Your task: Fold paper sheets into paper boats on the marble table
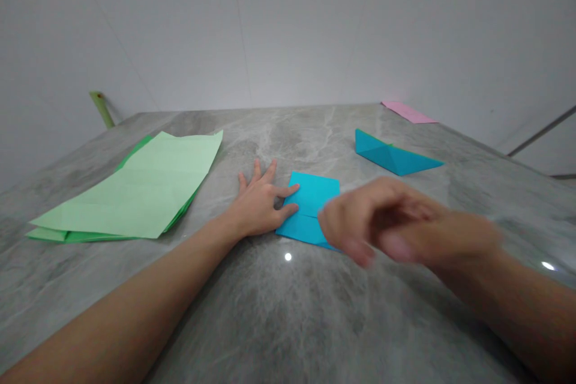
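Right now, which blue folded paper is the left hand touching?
The flat, rectangular blue folded paper, left edge under the left hand; the boat-shaped blue folded paper sits farther back.

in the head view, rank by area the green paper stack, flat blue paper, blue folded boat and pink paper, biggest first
1. Green paper stack
2. Flat blue paper, partly hidden by the hands
3. Blue folded boat, though wider across
4. Pink paper

Blue paper [315,193]: folded, roughly four-sided, lying flat on the grey marbled tabletop [270,330]. I note a line across its middle; right side partly hidden.
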A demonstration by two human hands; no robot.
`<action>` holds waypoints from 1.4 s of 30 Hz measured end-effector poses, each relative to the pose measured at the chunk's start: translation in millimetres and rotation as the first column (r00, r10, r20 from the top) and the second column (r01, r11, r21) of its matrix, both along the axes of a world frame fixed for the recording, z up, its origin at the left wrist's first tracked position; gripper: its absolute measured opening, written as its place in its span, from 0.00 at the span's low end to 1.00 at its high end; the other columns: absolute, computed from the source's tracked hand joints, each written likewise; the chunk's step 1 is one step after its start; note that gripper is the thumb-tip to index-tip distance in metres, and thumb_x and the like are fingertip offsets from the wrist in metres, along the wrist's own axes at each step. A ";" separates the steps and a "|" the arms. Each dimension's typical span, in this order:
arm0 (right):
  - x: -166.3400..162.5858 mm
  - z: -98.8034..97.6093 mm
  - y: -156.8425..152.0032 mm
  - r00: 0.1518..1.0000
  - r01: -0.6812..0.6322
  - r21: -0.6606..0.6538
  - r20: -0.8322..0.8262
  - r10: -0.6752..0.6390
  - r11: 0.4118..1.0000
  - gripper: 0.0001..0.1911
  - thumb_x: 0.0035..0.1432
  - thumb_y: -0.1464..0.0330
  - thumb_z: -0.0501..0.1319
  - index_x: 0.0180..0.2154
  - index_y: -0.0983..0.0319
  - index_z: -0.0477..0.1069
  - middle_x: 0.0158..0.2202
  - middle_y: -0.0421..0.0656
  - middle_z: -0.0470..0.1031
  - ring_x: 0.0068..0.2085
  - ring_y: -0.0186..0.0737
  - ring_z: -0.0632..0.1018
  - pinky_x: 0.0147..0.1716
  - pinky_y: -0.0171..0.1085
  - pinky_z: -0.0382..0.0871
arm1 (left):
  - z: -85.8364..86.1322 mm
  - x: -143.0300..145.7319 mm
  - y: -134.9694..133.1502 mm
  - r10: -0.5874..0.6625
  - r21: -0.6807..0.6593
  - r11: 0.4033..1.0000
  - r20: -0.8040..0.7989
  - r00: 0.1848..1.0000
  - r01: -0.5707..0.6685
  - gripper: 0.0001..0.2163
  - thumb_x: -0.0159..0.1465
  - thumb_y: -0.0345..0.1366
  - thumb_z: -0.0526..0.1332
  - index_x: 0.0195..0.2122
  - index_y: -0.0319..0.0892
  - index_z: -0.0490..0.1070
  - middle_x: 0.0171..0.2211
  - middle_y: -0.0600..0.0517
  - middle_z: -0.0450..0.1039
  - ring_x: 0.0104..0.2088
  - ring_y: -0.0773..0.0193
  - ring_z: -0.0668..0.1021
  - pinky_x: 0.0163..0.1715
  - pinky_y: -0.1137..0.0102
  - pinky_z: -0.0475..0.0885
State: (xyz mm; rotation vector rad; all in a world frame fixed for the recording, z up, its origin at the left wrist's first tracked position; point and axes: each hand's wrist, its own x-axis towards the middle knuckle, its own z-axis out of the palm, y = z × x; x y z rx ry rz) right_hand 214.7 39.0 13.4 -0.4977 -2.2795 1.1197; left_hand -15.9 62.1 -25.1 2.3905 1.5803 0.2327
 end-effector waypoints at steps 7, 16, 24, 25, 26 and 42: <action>-7.4 -38.8 35.5 0.503 0.478 0.585 0.429 -0.750 0.655 0.35 0.54 0.49 0.62 0.54 0.70 0.69 0.51 0.63 0.72 0.52 0.66 0.73 0.49 0.58 0.68 | -4.2 -0.7 -3.3 -0.104 0.046 0.994 0.038 0.994 0.102 0.23 0.63 0.51 0.61 0.59 0.55 0.69 0.72 0.46 0.34 0.67 0.29 0.35 0.57 0.29 0.38; -4.7 -31.7 43.1 0.491 0.548 0.443 0.517 -0.701 0.710 0.21 0.49 0.49 0.65 0.29 0.61 0.72 0.30 0.48 0.77 0.33 0.51 0.78 0.28 0.42 0.66 | -4.5 -0.8 -4.9 -0.109 0.031 0.994 0.041 0.993 0.108 0.26 0.63 0.51 0.60 0.62 0.53 0.65 0.72 0.44 0.37 0.67 0.31 0.35 0.57 0.29 0.37; -14.1 -28.5 40.9 0.664 0.748 -0.149 0.153 -0.732 0.647 0.20 0.39 0.64 0.72 0.35 0.60 0.69 0.27 0.38 0.73 0.31 0.42 0.75 0.26 0.38 0.68 | -14.3 -0.8 2.8 0.008 0.027 0.999 0.449 0.894 -0.022 0.45 0.57 0.45 0.68 0.70 0.43 0.43 0.60 0.38 0.67 0.63 0.39 0.65 0.61 0.35 0.48; -15.1 -28.2 39.7 0.680 0.718 -0.251 0.055 -0.731 0.650 0.23 0.39 0.64 0.72 0.39 0.60 0.69 0.30 0.39 0.75 0.33 0.43 0.76 0.29 0.40 0.71 | -14.1 -0.9 3.3 0.014 0.021 0.999 0.541 0.841 -0.031 0.39 0.57 0.43 0.68 0.68 0.43 0.52 0.55 0.40 0.73 0.57 0.42 0.72 0.60 0.39 0.56; -15.9 -28.0 38.5 0.701 0.659 -0.343 -0.044 -0.712 0.670 0.27 0.39 0.63 0.73 0.42 0.59 0.69 0.33 0.40 0.77 0.35 0.44 0.77 0.32 0.42 0.73 | -13.3 -0.9 3.4 0.015 0.027 0.999 0.625 0.781 -0.040 0.31 0.58 0.42 0.67 0.63 0.43 0.62 0.50 0.43 0.77 0.52 0.45 0.77 0.57 0.44 0.64; -12.0 -33.8 45.8 0.770 0.556 -0.434 -0.051 -0.636 0.709 0.36 0.58 0.60 0.61 0.66 0.55 0.56 0.36 0.43 0.77 0.33 0.42 0.76 0.34 0.43 0.72 | -8.9 -6.4 4.0 -0.154 0.257 0.955 0.859 0.488 -0.151 0.03 0.54 0.29 0.66 0.27 0.44 0.78 0.48 0.47 0.74 0.53 0.54 0.74 0.56 0.55 0.67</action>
